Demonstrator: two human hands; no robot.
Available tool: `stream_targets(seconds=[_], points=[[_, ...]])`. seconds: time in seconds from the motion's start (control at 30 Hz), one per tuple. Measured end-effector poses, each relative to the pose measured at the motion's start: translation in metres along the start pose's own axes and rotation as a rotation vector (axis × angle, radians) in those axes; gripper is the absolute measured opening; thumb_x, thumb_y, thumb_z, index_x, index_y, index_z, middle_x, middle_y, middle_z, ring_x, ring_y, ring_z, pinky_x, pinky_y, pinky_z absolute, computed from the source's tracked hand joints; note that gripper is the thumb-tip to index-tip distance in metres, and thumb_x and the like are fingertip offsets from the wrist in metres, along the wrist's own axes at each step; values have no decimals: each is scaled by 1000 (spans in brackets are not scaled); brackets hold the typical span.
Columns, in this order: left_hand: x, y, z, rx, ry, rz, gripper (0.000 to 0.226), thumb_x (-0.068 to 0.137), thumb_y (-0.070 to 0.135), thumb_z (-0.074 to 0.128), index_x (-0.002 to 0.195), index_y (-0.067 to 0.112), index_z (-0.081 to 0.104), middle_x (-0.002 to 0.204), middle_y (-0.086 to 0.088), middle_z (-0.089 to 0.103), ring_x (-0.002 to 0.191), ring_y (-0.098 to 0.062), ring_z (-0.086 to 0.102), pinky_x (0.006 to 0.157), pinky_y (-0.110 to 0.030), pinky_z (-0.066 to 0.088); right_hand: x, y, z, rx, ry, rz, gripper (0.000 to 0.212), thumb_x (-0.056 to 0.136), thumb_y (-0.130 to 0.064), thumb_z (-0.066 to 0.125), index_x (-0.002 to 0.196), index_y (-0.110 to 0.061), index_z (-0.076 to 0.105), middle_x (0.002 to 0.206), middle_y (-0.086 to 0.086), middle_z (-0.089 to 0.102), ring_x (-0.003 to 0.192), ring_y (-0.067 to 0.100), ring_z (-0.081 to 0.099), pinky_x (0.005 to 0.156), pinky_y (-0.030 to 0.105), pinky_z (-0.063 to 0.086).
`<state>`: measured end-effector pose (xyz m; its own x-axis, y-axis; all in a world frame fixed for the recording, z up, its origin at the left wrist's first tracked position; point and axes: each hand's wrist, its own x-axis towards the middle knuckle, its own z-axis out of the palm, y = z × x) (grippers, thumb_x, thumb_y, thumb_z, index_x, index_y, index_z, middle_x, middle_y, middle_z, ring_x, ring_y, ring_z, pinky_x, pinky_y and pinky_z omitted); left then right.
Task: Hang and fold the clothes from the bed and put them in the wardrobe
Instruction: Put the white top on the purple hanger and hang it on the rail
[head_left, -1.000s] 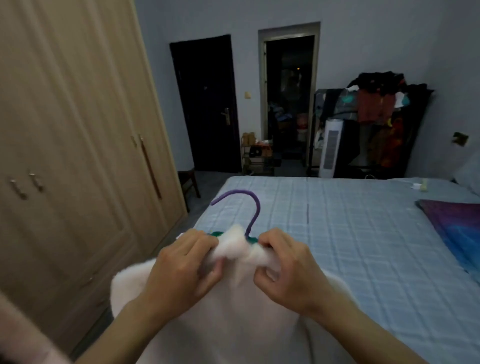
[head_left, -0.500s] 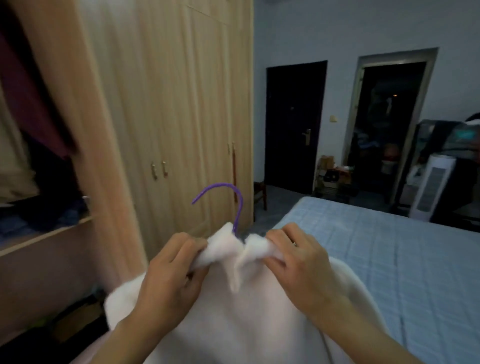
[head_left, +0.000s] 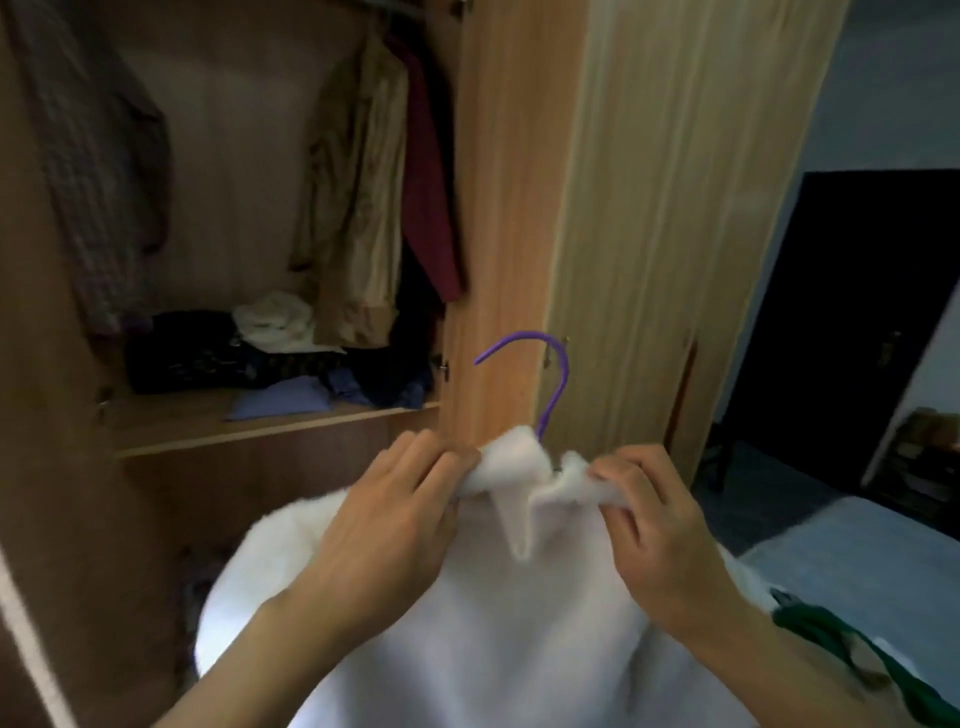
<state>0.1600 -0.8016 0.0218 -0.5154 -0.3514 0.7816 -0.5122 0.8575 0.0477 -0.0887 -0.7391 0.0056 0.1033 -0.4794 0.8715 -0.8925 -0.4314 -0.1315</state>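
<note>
A white fleece garment (head_left: 498, 623) hangs on a hanger whose purple hook (head_left: 545, 374) sticks up above its collar. My left hand (head_left: 395, 514) pinches the left side of the collar and my right hand (head_left: 649, 525) pinches the right side. The garment is held up in front of the wardrobe (head_left: 514, 208), level with the edge of its open door. The open compartment lies to the left, with several clothes hanging inside (head_left: 369, 192). A green part of the hanger (head_left: 831, 639) pokes out at the garment's right shoulder.
A shelf (head_left: 260, 421) inside the wardrobe holds a heap of dark, blue and cream clothes. A checked shirt (head_left: 98, 171) hangs at the far left. The blue bed (head_left: 872, 566) shows at the lower right, and a dark door (head_left: 857, 322) stands behind it.
The view has swung left from the bed and closed doors to the open wardrobe compartment. Both hands keep their hold on the collar, and the garment has come closer to the wardrobe.
</note>
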Motion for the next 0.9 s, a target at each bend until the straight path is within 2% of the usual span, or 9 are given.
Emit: stream_targets(seconds=[0.1, 0.2, 0.33, 0.37, 0.43, 0.5, 0.57, 0.73, 0.9], points=[[-13, -27, -17, 119, -12, -90, 46, 79, 7, 58, 122, 20, 48, 110, -2, 52, 94, -28, 51, 71, -46, 49, 18, -15, 34, 73, 17, -7, 17, 95, -21, 46, 109, -19, 55, 103, 6, 55, 91, 21, 59, 85, 25, 46], [-23, -52, -25, 202, 45, -169, 47, 78, 5, 59, 121, 21, 52, 108, -3, 51, 91, -27, 47, 67, -41, 48, 33, -27, 64, 136, 18, -9, 18, 93, -21, 48, 109, -22, 56, 104, 3, 56, 92, 20, 60, 82, 28, 49], [-29, -80, -32, 310, 138, -173, 46, 79, 3, 55, 121, 21, 53, 104, -6, 48, 85, -28, 42, 65, -40, 41, 52, -28, 97, 179, 53, 10, 21, 89, -29, 60, 108, -22, 57, 102, -8, 54, 86, 7, 56, 79, 5, 41], [-28, -86, -34, 324, 162, -169, 46, 79, 1, 55, 121, 20, 53, 104, -7, 49, 84, -29, 43, 65, -41, 40, 57, -26, 105, 174, 61, 32, 23, 87, -34, 63, 106, -23, 56, 99, -10, 53, 82, 6, 55, 74, 6, 42], [-22, -98, -37, 351, 201, -165, 46, 78, -2, 57, 119, 19, 55, 106, -7, 49, 87, -30, 46, 66, -42, 42, 69, -21, 120, 169, 63, 76, 27, 86, -46, 62, 103, -27, 52, 93, -11, 51, 73, 8, 54, 62, 19, 47], [-11, -111, -39, 387, 223, -150, 46, 78, -3, 57, 119, 19, 56, 107, -6, 49, 88, -30, 47, 65, -42, 43, 81, -16, 136, 197, 70, 67, 24, 88, -48, 58, 101, -28, 51, 91, -11, 50, 72, 11, 54, 57, 29, 48], [0, -123, -38, 440, 234, -146, 45, 80, -1, 56, 119, 21, 56, 106, -6, 50, 86, -30, 48, 64, -41, 42, 94, -9, 153, 249, 83, 19, 21, 91, -43, 56, 104, -26, 51, 93, -10, 47, 76, 11, 52, 63, 26, 45], [35, -156, -27, 609, 200, -209, 51, 75, 5, 56, 121, 26, 54, 106, -9, 53, 83, -30, 47, 65, -38, 30, 126, 21, 179, 324, 100, -63, 26, 94, -27, 53, 115, -13, 57, 101, -4, 48, 86, 6, 49, 80, 6, 36], [65, -194, -10, 608, 183, -182, 50, 77, 4, 56, 122, 25, 52, 105, -8, 48, 81, -30, 47, 65, -39, 33, 157, 56, 207, 404, 80, -104, 25, 93, -24, 53, 117, -19, 54, 105, -3, 51, 90, 12, 56, 81, 17, 43]])
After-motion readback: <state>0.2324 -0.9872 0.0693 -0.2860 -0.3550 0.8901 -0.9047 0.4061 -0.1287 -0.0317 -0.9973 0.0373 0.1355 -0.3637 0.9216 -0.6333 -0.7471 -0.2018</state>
